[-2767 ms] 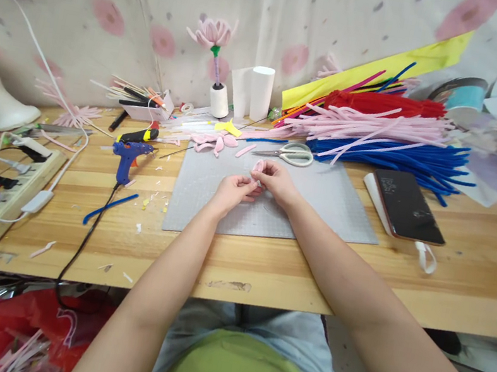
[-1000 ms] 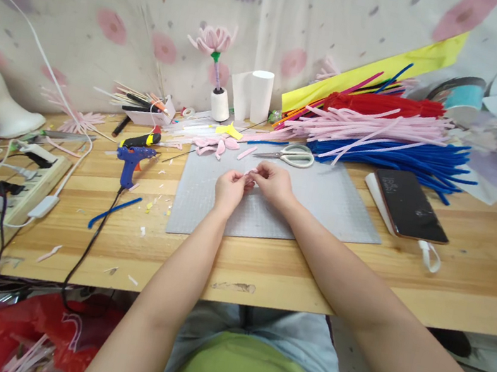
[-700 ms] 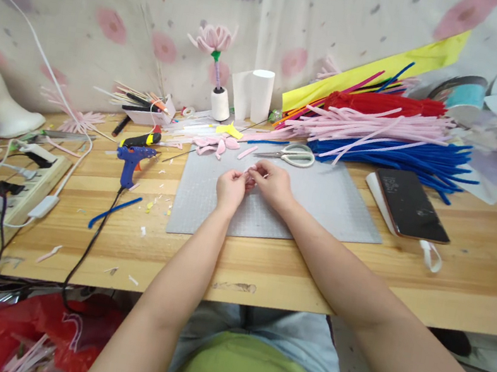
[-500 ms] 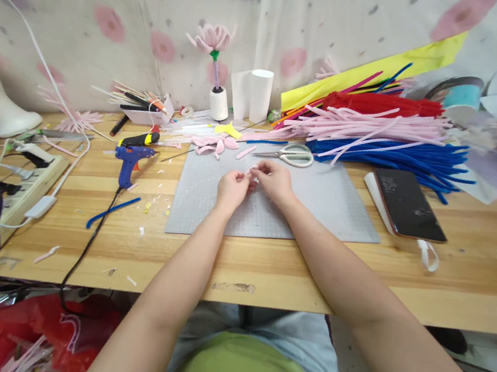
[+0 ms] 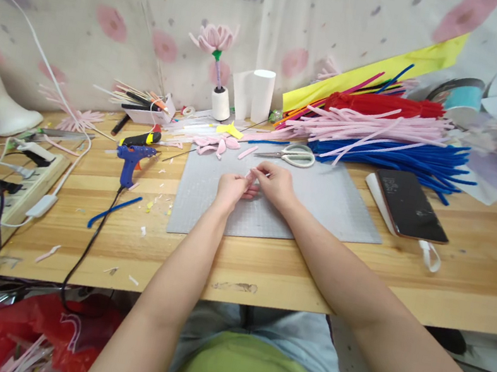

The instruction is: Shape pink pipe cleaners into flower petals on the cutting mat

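Note:
Over the grey cutting mat [image 5: 331,210], my left hand [image 5: 232,190] and my right hand [image 5: 276,184] meet with their fingertips pinched together. Between them is a small pale pink pipe cleaner piece [image 5: 250,174], mostly covered by the fingers. Just beyond the hands lie several bent pink pipe cleaner petals [image 5: 214,146] and a short straight pink piece [image 5: 247,152]. Scissors with pale handles [image 5: 299,156] rest on the mat's far edge, blades pointing left.
A blue glue gun [image 5: 129,165] stands left of the mat, near a blue pipe cleaner [image 5: 113,212]. Behind are a pink pipe cleaner flower [image 5: 215,39] and bundles of pink pipe cleaners [image 5: 365,126]. A phone [image 5: 411,205] sits right; a power strip [image 5: 19,203] is far left.
The fingers have shifted slightly around the pink piece, and the left hand's lower fingers now show more. The whole view has moved a little; the other things stay put.

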Demonstrator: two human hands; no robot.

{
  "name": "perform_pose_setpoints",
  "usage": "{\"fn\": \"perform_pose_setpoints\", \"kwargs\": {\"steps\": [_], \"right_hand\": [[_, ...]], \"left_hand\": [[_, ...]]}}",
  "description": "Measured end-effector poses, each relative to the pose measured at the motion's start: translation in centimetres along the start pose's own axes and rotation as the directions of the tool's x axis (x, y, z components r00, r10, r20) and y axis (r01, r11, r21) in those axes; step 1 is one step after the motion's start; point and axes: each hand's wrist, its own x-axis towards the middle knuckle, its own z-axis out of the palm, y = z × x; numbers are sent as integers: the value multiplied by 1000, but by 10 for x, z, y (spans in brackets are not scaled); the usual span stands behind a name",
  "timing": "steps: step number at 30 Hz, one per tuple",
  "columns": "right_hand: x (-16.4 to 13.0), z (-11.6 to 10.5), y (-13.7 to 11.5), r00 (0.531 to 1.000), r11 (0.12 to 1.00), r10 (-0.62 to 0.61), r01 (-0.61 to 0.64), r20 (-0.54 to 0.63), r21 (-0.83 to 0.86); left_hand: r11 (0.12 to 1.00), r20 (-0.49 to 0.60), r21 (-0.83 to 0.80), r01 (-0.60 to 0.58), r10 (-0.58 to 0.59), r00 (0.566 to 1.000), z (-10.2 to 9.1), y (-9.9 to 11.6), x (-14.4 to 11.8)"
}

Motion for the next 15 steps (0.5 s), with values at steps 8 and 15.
{"fn": "perform_pose_setpoints", "kwargs": {"steps": [8,15], "right_hand": [[1,-3,-6,999,995,-4,9,-47,99],[-2,11,-3,978,786,161,-210,136,581]], "left_hand": [[994,-1,-109,-30,30,1000,3,-4,1],[940,-218,-201,-274,230,948,7,-14,7]]}}
